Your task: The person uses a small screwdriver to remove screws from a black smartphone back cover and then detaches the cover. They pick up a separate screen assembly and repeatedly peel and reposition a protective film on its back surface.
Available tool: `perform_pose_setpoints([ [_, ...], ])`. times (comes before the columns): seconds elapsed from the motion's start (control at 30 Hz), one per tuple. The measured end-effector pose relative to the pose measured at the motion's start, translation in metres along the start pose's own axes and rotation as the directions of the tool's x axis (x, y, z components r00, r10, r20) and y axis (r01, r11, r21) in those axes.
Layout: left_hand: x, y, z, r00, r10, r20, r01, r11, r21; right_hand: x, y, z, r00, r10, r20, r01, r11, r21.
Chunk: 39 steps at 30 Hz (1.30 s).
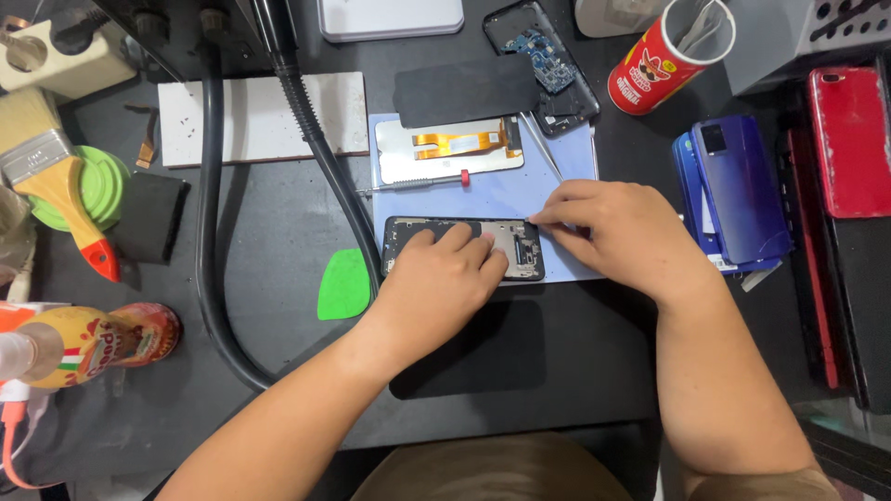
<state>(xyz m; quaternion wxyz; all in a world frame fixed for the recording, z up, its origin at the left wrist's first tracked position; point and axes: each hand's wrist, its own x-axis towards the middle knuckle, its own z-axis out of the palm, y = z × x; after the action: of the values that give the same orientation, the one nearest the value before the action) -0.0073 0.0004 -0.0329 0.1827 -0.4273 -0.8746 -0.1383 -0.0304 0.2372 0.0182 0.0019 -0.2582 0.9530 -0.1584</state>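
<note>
I see the opened phone frame (506,243) lying on a blue mat (566,181) mid-desk. My left hand (444,278) presses flat, fingers spread, on it; my right hand (613,227) pinches at its far right corner. A green pick (344,284) lies just left.

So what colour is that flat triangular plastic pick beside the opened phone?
Bright green; the flat triangular plastic pick shows best in the head view.

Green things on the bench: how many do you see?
2. A green pick lies left of the opened phone under the left hand; a green round tape roll sits at far left under the brush. Others may be hidden.
</note>
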Motion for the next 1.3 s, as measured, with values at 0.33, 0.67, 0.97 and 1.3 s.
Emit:
perform_pose_setpoints([
  [0.33,-0.002,-0.002,0.001,1.0,-0.003,0.022,0.003,1.0,0.01,0.002,-0.001,0.003,1.0,-0.005,-0.004,0.005,1.0,-0.006],
  [0.67,-0.002,-0.002,0.01,1.0,0.002,0.028,-0.002,1.0,-0.002,0.001,0.004,0.013,1.0,-0.014,-0.017,0.014,1.0,0.019],
  [0.97,-0.007,-0.004,0.013,0.999,-0.014,0.029,0.016,0.999,-0.042,-0.001,0.006,0.02,0.999,-0.045,0.006,0.043,0.988,0.148],
  [1.3,-0.009,-0.004,0.02,1.0,-0.02,0.013,0.02,1.0,-0.02,-0.003,-0.001,0.013,1.0,0.012,-0.011,-0.011,1.0,0.021],
])
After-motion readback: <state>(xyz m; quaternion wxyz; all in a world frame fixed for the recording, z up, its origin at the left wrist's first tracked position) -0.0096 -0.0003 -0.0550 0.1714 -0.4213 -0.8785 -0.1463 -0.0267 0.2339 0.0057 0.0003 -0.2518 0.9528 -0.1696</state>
